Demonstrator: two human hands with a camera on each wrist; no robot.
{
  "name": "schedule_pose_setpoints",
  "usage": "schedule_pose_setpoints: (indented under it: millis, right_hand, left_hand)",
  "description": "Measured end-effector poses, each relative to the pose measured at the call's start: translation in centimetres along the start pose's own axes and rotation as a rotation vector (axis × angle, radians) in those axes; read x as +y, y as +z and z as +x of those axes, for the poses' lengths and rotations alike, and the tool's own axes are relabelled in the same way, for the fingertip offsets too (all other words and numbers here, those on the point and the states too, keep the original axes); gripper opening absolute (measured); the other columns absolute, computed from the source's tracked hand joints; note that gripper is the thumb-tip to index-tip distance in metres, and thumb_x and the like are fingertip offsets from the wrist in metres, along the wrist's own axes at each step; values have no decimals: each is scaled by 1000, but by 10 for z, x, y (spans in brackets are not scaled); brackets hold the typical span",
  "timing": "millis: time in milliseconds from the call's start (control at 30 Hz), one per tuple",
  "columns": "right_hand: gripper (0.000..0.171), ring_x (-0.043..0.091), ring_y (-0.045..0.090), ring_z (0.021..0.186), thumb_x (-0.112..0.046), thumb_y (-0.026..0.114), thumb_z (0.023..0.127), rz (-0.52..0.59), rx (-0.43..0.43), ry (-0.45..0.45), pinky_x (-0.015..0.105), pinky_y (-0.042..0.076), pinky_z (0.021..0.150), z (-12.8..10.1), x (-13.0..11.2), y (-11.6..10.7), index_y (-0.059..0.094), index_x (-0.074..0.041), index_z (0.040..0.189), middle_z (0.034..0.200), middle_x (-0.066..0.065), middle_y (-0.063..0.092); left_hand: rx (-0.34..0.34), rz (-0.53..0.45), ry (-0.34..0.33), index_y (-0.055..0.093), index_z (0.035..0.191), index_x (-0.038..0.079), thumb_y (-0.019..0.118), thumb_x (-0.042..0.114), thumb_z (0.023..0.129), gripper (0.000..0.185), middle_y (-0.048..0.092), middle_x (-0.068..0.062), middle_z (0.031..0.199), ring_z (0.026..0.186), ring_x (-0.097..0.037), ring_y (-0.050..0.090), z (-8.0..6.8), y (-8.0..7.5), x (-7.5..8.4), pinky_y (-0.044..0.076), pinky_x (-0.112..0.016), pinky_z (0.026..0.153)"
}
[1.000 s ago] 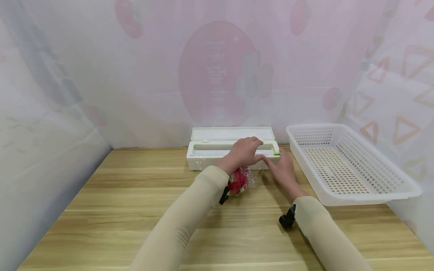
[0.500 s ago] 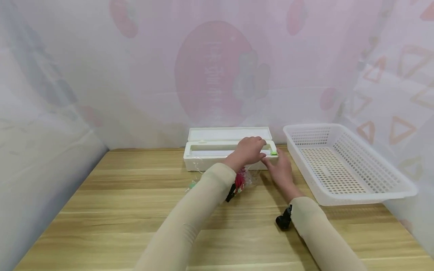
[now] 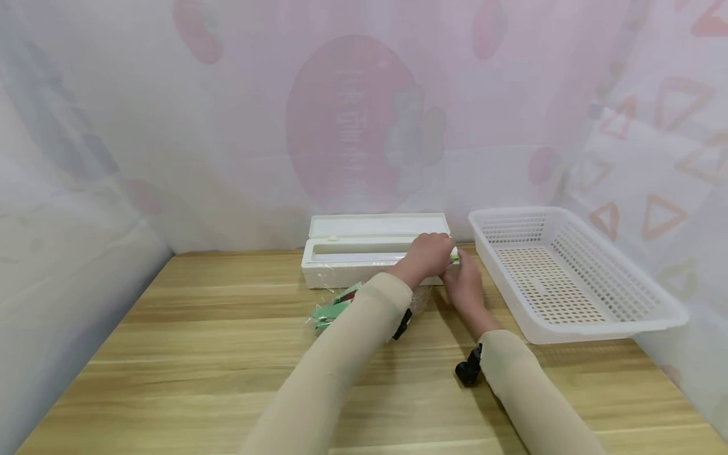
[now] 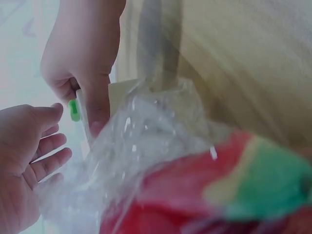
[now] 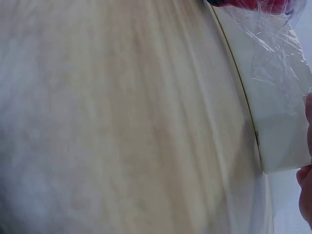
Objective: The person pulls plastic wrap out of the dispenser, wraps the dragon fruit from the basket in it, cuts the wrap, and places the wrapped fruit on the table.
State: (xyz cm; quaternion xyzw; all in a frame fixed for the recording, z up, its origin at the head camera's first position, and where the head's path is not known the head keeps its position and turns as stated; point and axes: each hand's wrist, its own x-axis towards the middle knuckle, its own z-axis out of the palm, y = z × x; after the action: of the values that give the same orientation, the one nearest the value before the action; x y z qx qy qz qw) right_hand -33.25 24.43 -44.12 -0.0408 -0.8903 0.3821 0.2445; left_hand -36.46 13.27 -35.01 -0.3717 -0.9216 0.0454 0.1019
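Observation:
A long white cling film dispenser (image 3: 332, 276) stands at the back of the table with its lid raised and a green slide cutter (image 4: 74, 110) near its right end. My right hand (image 3: 465, 289) grips that end, thumb along the front in the left wrist view. Over the same corner is my left hand (image 3: 428, 258); its loosely bent fingers are beside the slider and hold nothing visible. Clear film runs from the dispenser to a red-and-green object (image 4: 195, 187), like a dragon fruit. In the head view only its green part (image 3: 331, 312) shows clearly beside my left sleeve.
A white perforated plastic basket (image 3: 508, 302) stands to the right of the dispenser, close to my right forearm. Behind everything hangs a printed pale curtain (image 3: 239, 158). Wood-grain tabletop (image 3: 188, 354) stretches in front and to the left.
My left hand has slid right along the dispenser to its end. The object's green part now shows left of my sleeve, its red part mostly covered. My right hand stays on the end.

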Motion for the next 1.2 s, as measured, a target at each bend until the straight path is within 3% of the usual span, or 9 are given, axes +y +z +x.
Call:
schedule_pose_setpoints:
  millis: [167,400,833,1200]
  right_hand:
    - [55,41,45,125,-14,68,88,10,14,-29,50,36,104,-2,-1,1,47,6,134,133,27,50]
    - [55,41,46,124,-7,68,86,9,22,-54,48,35,106,-3,1,4,47,8,134,132,29,50]
    - [52,44,49,118,-2,65,84,-3,43,-69,50,38,101,-2,3,4,48,8,132,125,30,54]
    - [52,45,49,119,-2,60,86,-27,13,-40,51,38,102,-1,3,1,46,10,134,125,32,52]
  left_hand:
    - [-11,-23,-11,64,112,14,61,25,96,20,64,1,108,98,-17,61,5,7,3,51,-31,80]
    - [-10,28,-38,66,113,14,61,24,96,20,64,1,106,96,-17,61,6,16,8,51,-31,79]
    - [67,81,-81,67,107,12,61,16,92,17,65,-1,99,90,-18,62,7,25,14,52,-31,77]
    - [8,126,-113,58,121,9,51,17,99,25,61,-4,108,96,-18,59,3,25,19,51,-31,82]
